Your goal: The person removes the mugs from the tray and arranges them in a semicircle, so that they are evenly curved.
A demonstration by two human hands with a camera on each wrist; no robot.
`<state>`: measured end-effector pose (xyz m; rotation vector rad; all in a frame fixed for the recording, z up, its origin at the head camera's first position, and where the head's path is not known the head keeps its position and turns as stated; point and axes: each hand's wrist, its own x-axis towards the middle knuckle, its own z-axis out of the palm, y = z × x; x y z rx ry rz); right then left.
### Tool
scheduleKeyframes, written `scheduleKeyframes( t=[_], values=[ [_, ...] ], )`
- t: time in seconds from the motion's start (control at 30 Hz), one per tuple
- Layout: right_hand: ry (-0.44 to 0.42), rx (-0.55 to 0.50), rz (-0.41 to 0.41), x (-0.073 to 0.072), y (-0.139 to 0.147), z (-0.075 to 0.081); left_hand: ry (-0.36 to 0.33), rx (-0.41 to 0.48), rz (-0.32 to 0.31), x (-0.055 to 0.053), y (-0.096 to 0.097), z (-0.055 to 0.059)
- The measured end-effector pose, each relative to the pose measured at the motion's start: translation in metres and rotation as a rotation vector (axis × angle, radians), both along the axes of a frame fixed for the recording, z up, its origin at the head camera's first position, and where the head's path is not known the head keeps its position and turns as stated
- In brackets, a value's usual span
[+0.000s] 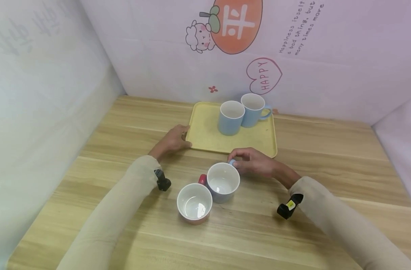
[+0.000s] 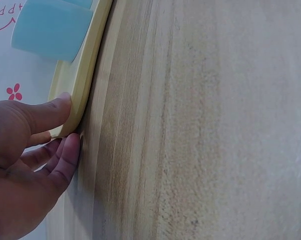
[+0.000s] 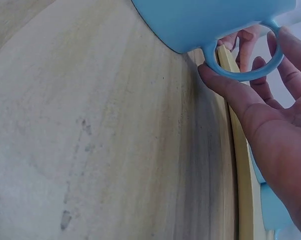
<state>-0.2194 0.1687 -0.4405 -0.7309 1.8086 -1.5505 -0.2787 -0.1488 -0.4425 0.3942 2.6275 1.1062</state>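
Fwiw, the front blue mug (image 1: 223, 183) is just on the near side of the yellow tray (image 1: 203, 131), w/ the reddish mug (image 1: 194, 210) right beside it; can't tell if those two touch, or if the blue one's base is fully down on the wood table (image 1: 259, 236). R hand (image 1: 256, 162) has its handle (image 3: 243, 76) pinched btwn thumb and fingers, L hand (image 1: 173, 139) has thumb and fingertips on the tray's left rim. Handling-wise, looks like glazed ceramic, so prob stiff, moderate wt, chips if knocked, and the shiny sides could be slick. Nothing visible inside, so no slosh to worry abt imo. Handle's def the best hold, but a pinch there is off-center, so the body may want to tip; I'd hook a finger thru the loop, thumb on top, or steady the far wall if it wobbles. Watch the reddish one next to it too, a clink could chip either rim. Tray looks thin, stiff and light, so that rim hold should be OK for steadying it, esp w/ two more blue mugs (image 1: 231, 120) standing upright on it.
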Motion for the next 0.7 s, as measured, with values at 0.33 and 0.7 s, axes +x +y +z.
scheduleKeyframes(
  t=[0.33, 0.7],
  values=[
    [0.023, 0.015, -0.01, 0.0025, -0.0023, 0.0008, -0.002, -0.01, -0.003, -0.0015, -0.0006, -0.0007],
    [0.214, 0.166, -0.084, 0.0042, -0.0002, 0.0038, -0.02, -0.005, 0.009, -0.0005, 0.0002, 0.001]
  ],
)
